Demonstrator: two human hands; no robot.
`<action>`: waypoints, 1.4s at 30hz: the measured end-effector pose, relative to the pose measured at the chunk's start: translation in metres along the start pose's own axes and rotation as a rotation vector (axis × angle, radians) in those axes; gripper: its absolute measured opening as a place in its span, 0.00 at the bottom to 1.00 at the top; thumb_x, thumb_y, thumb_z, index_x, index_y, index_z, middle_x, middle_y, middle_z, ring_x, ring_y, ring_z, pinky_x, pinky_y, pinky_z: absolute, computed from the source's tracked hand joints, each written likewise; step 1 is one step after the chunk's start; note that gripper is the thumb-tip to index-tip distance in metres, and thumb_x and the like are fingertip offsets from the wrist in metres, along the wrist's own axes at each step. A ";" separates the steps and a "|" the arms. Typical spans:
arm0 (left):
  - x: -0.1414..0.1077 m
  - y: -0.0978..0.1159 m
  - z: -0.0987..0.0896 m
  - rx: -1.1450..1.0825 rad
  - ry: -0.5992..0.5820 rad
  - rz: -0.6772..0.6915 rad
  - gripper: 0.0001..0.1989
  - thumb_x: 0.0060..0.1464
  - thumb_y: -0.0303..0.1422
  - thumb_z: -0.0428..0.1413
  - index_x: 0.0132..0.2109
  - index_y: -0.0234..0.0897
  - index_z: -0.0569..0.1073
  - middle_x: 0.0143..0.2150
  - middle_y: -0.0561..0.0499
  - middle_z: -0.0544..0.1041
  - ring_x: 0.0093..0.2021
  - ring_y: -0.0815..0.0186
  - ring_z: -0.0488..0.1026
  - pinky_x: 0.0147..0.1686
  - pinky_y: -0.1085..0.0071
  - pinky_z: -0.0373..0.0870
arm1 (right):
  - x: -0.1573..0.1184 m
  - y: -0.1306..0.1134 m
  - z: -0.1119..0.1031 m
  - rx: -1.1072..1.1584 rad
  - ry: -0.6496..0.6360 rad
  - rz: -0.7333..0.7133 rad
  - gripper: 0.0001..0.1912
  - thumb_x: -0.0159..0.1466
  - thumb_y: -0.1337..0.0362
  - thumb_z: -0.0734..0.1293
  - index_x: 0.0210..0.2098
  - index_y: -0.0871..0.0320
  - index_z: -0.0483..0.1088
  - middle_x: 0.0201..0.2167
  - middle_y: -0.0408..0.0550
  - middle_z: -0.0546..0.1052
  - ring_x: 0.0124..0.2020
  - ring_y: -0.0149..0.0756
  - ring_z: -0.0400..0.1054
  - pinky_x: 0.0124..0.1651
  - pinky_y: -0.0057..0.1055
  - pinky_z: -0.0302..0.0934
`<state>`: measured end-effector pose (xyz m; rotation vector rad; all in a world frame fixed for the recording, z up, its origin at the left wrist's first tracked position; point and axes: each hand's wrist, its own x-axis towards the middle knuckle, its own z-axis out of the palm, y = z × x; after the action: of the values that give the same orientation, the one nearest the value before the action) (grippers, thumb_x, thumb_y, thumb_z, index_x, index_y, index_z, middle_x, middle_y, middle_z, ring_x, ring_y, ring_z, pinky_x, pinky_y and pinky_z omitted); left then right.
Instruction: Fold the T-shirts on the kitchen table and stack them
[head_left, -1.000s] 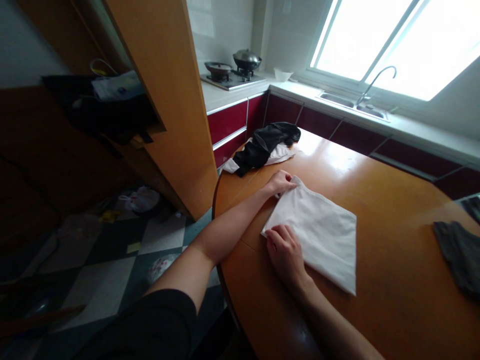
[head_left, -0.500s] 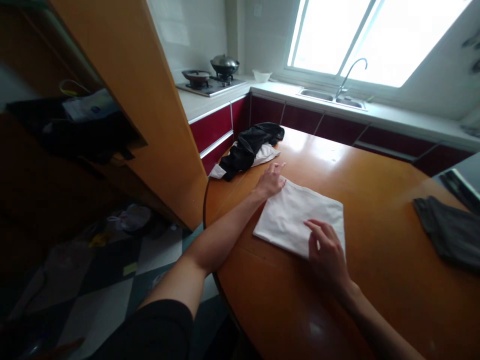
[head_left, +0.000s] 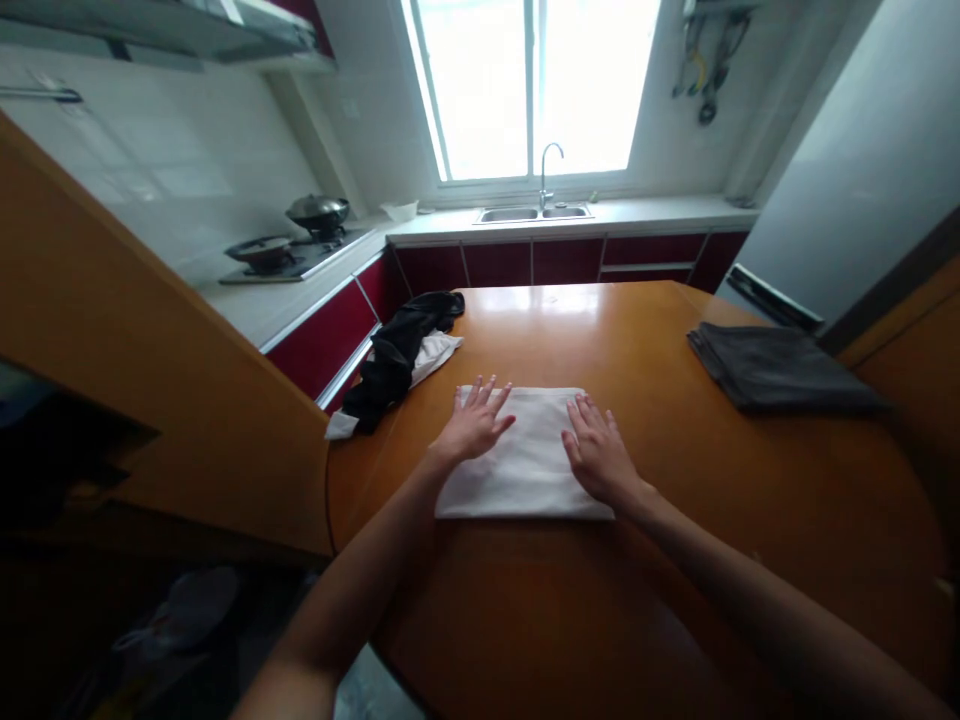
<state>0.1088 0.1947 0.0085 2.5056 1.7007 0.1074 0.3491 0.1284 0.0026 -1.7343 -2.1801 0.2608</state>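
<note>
A white folded cloth (head_left: pixel 525 455) lies flat on the brown wooden table (head_left: pixel 540 600), its near edge roughly level with the view. My left hand (head_left: pixel 476 422) rests on its upper left part with the fingers spread. On the cloth's right side lies my right hand (head_left: pixel 598 452), palm down, fingers stretched out. Neither hand grips anything.
Black clothing (head_left: pixel 401 350) and a white garment (head_left: pixel 435 352) lie heaped at the table's left edge. A dark grey folded cloth (head_left: pixel 780 368) is at the right. Beyond the table stand a counter with a sink (head_left: pixel 534 213) and a stove with pans (head_left: pixel 319 212).
The view has swung to the right. My right hand has come down flat and moved up the cloth's right side; my left hand's fingers have spread over the cloth, which appears squarer to me.
</note>
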 end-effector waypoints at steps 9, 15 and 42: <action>-0.017 0.022 0.023 0.079 0.080 -0.045 0.31 0.68 0.50 0.41 0.72 0.48 0.54 0.75 0.44 0.48 0.75 0.48 0.40 0.69 0.43 0.40 | 0.049 0.024 0.021 0.001 -0.147 0.065 0.35 0.72 0.54 0.51 0.72 0.66 0.47 0.74 0.58 0.42 0.75 0.46 0.33 0.72 0.55 0.26; 0.001 0.035 0.011 0.068 0.097 -0.069 0.27 0.70 0.43 0.40 0.72 0.44 0.57 0.75 0.44 0.50 0.74 0.48 0.44 0.67 0.38 0.43 | 0.070 0.016 0.015 0.031 0.006 0.002 0.33 0.73 0.56 0.49 0.72 0.67 0.46 0.74 0.58 0.42 0.75 0.43 0.34 0.71 0.57 0.27; 0.017 0.004 0.026 0.048 0.165 -0.237 0.25 0.69 0.39 0.39 0.70 0.47 0.60 0.71 0.49 0.60 0.73 0.54 0.50 0.69 0.45 0.46 | 0.065 0.012 0.010 0.088 0.012 -0.085 0.29 0.72 0.58 0.54 0.69 0.63 0.57 0.73 0.60 0.51 0.74 0.44 0.40 0.71 0.50 0.33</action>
<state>0.1217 0.2076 -0.0173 2.3634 2.0734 0.2609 0.3439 0.1950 -0.0012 -1.5878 -2.1935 0.3186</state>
